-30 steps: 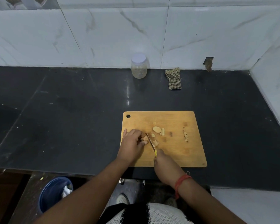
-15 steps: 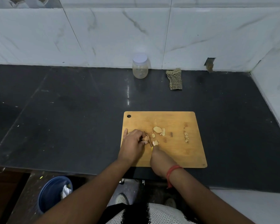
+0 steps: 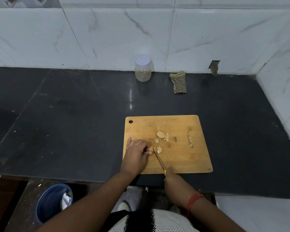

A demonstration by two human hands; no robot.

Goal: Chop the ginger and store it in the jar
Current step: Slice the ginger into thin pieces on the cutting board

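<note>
Both bare forearms reach forward from the bottom of the view. The left hand (image 3: 136, 154) lies palm down, knuckles up, its fingers (image 3: 147, 149) curled in and pinching a small pale ginger piece (image 3: 150, 149). The right hand (image 3: 172, 177) sits nearer the body, closed around the yellow handle of a thin-bladed knife (image 3: 159, 159). A red thread band (image 3: 193, 200) circles the right wrist.
</note>
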